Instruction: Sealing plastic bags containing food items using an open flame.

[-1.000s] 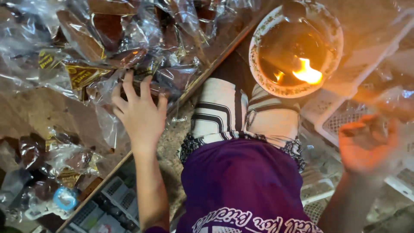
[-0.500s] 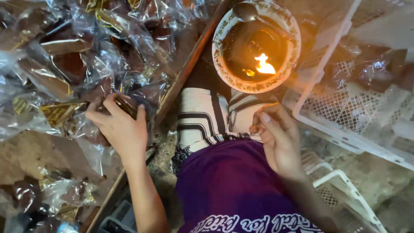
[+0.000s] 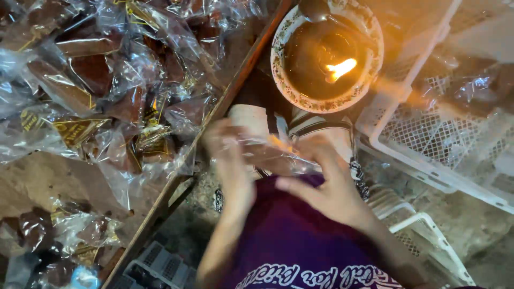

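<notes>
Over the lap, both hands, left hand [image 3: 231, 160] and right hand [image 3: 326, 184], pinch a clear bag [image 3: 267, 155]; best kept off the flame [image 3: 338, 69].

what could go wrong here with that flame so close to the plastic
1. The open flame in the bowl burns just beyond the clear wrapper held between both hands; it could scorch or catch.
2. The left hand and right hand work near the flame, risking a burn.

The wrappers [image 3: 107, 80] were clear, glossy, crinkled plastic film over dark brown pieces. The tray edge [image 3: 235, 91] looked like rough wood. The bowl [image 3: 326, 99] appeared glazed ceramic, and the white crate [image 3: 428, 134] was matt perforated plastic.
</notes>
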